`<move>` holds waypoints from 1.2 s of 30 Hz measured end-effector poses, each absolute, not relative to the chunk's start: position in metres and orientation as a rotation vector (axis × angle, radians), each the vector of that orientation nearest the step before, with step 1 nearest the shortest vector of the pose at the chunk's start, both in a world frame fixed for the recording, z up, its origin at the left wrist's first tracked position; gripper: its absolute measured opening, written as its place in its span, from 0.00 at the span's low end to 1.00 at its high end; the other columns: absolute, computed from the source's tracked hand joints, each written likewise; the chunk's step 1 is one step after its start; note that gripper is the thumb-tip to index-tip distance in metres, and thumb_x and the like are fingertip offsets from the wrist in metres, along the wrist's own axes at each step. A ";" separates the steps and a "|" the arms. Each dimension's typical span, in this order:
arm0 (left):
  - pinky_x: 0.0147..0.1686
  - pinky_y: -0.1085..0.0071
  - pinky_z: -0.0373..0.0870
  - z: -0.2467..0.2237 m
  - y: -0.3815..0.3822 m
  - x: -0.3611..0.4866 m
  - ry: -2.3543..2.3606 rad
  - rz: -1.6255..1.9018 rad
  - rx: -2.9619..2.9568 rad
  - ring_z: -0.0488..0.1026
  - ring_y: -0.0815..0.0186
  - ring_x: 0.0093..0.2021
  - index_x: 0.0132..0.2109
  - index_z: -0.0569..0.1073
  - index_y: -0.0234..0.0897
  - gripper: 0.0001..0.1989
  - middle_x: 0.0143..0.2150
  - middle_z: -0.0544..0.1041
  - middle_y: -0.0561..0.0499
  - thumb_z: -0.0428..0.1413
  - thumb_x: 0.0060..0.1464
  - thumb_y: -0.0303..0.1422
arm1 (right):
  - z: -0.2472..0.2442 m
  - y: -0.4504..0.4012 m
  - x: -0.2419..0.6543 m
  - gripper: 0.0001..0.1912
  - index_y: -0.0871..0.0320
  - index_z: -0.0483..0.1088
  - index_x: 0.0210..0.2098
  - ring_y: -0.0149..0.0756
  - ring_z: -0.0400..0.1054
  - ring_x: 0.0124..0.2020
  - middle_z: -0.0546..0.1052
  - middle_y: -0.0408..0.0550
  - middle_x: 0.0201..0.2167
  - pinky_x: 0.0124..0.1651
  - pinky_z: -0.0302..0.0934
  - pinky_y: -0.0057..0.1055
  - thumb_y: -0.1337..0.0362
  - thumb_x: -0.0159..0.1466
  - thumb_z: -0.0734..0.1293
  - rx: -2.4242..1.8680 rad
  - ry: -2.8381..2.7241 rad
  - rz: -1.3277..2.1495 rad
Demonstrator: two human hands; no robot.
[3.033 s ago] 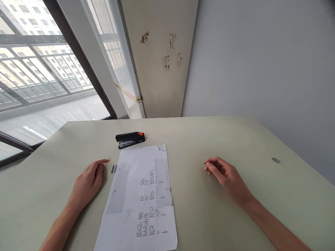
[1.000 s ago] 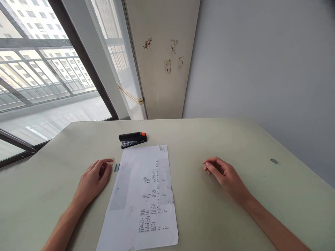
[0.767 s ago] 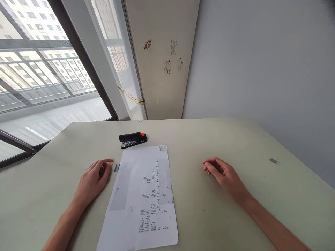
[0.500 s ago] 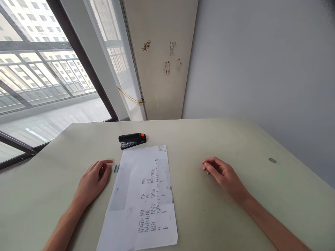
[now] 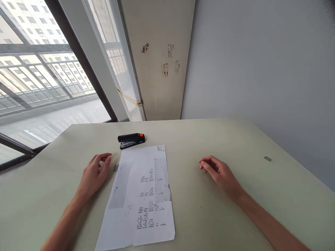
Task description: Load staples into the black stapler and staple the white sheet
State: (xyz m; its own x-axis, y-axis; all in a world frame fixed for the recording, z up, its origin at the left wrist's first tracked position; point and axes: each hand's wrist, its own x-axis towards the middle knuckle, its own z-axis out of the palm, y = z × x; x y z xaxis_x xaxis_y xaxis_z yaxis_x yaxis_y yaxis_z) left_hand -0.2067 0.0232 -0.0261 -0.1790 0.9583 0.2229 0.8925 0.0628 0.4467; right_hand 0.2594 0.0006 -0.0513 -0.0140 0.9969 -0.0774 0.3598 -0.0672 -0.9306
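Note:
A black stapler [image 5: 131,140] with an orange patch lies on its side behind the printed paper sheets [image 5: 125,223]. The sheets are white with dark printed text along the right side. My left hand [image 5: 94,172] is left of the sheets, holding nothing, its fingers loosely bent and apart. Its fingertips are near a small grey strip [image 5: 116,167] at the sheets' left edge. To the right of the paper, my right hand [image 5: 216,170] hovers over or rests on the table, its thumb and fingers curled together with nothing visible in them.
The pale table [image 5: 209,223] reaches back to a stained panel [image 5: 162,87] and a grey wall [image 5: 256,69]. Another small grey piece [image 5: 267,158] lies on the far right. Windows [image 5: 52,76] stand on the left, where a yellowish cord [image 5: 129,97] hangs.
My left hand has risen a little and shifted slightly, its fingertips higher in view. My right hand has barely moved. The whole view has shifted slightly; the stapler and paper lie as before.

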 end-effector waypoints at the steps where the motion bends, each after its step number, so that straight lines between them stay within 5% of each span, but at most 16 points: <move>1: 0.45 0.62 0.73 -0.025 0.029 -0.204 2.190 0.789 1.945 0.75 0.57 0.44 0.56 0.75 0.43 0.26 0.57 0.78 0.44 0.46 0.67 0.54 | -0.052 0.001 0.260 0.20 0.51 0.76 0.42 0.44 0.72 0.41 0.80 0.49 0.39 0.42 0.66 0.35 0.42 0.70 0.66 -1.517 -1.461 1.090; 6: 0.64 0.47 0.62 -0.020 0.069 -0.188 2.187 0.834 2.143 0.66 0.44 0.65 0.64 0.68 0.40 0.29 0.67 0.71 0.39 0.47 0.67 0.53 | -0.057 0.002 0.261 0.19 0.51 0.76 0.42 0.43 0.72 0.40 0.80 0.48 0.38 0.41 0.65 0.34 0.43 0.71 0.66 -1.494 -1.452 1.090; 10: 0.66 0.43 0.56 -0.016 0.101 -0.180 2.176 0.674 2.232 0.60 0.41 0.70 0.64 0.69 0.38 0.29 0.59 0.78 0.37 0.48 0.67 0.52 | -0.057 0.004 0.260 0.19 0.51 0.76 0.42 0.42 0.72 0.39 0.80 0.47 0.38 0.40 0.64 0.35 0.43 0.71 0.65 -1.458 -1.475 1.073; 17: 0.58 0.49 0.67 -0.001 0.121 -0.176 2.071 0.578 2.332 0.75 0.46 0.54 0.54 0.75 0.39 0.23 0.51 0.82 0.40 0.51 0.64 0.51 | -0.054 0.005 0.258 0.19 0.52 0.76 0.41 0.42 0.72 0.38 0.80 0.48 0.37 0.38 0.63 0.34 0.43 0.71 0.65 -1.440 -1.496 1.050; 21: 0.62 0.49 0.64 0.012 0.105 -0.159 2.047 0.637 2.436 0.76 0.49 0.52 0.56 0.74 0.42 0.20 0.52 0.82 0.44 0.51 0.67 0.49 | -0.051 0.004 0.257 0.18 0.52 0.76 0.39 0.41 0.71 0.36 0.81 0.48 0.36 0.35 0.61 0.33 0.45 0.71 0.65 -1.443 -1.508 1.036; 28: 0.51 0.58 0.73 0.019 0.058 -0.087 1.650 0.963 2.573 0.77 0.53 0.50 0.55 0.74 0.43 0.17 0.49 0.83 0.47 0.54 0.70 0.48 | -0.055 0.004 0.256 0.16 0.51 0.77 0.39 0.40 0.70 0.35 0.81 0.47 0.36 0.32 0.59 0.32 0.47 0.70 0.66 -1.442 -1.490 1.042; 36: 0.49 0.60 0.74 -0.007 0.021 0.014 1.173 1.064 2.486 0.79 0.59 0.45 0.51 0.75 0.44 0.13 0.44 0.84 0.52 0.63 0.65 0.43 | -0.055 0.010 0.263 0.20 0.52 0.74 0.37 0.40 0.72 0.40 0.78 0.46 0.35 0.47 0.67 0.35 0.44 0.72 0.63 -1.415 -1.298 1.015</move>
